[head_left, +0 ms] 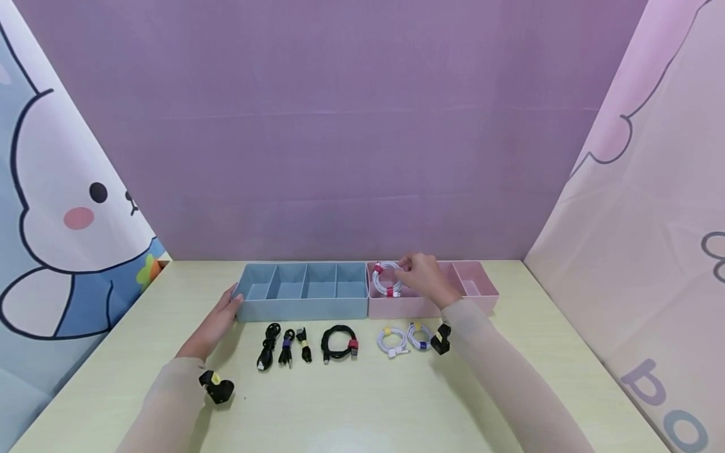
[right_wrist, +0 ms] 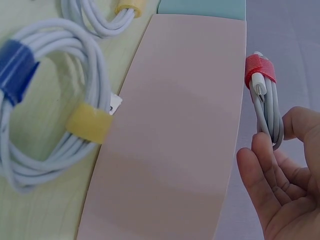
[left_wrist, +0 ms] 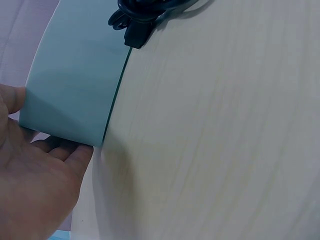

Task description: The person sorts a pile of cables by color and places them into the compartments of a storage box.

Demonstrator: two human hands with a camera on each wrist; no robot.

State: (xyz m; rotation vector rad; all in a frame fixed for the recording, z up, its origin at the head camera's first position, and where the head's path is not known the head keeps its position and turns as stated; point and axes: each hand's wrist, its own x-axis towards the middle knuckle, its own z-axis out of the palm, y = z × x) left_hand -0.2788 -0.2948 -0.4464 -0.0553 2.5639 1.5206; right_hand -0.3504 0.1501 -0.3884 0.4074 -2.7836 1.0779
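My right hand pinches a coiled white cable between thumb and fingertips, over the left part of the pink divided box. Red straps bind this coil, and its metal plug end shows in the right wrist view. At the left end of the blue divided box, my left hand holds the end wall, thumb at the rim and fingers against the outside. The blue box's compartments show bare floors. My right hand and forearm hide part of the pink box's inside.
In front of the blue box lie several black cables: a long bundle, two short ones and a red-strapped coil. Two white coils lie before the pink box. A purple cloth rises behind the boxes.
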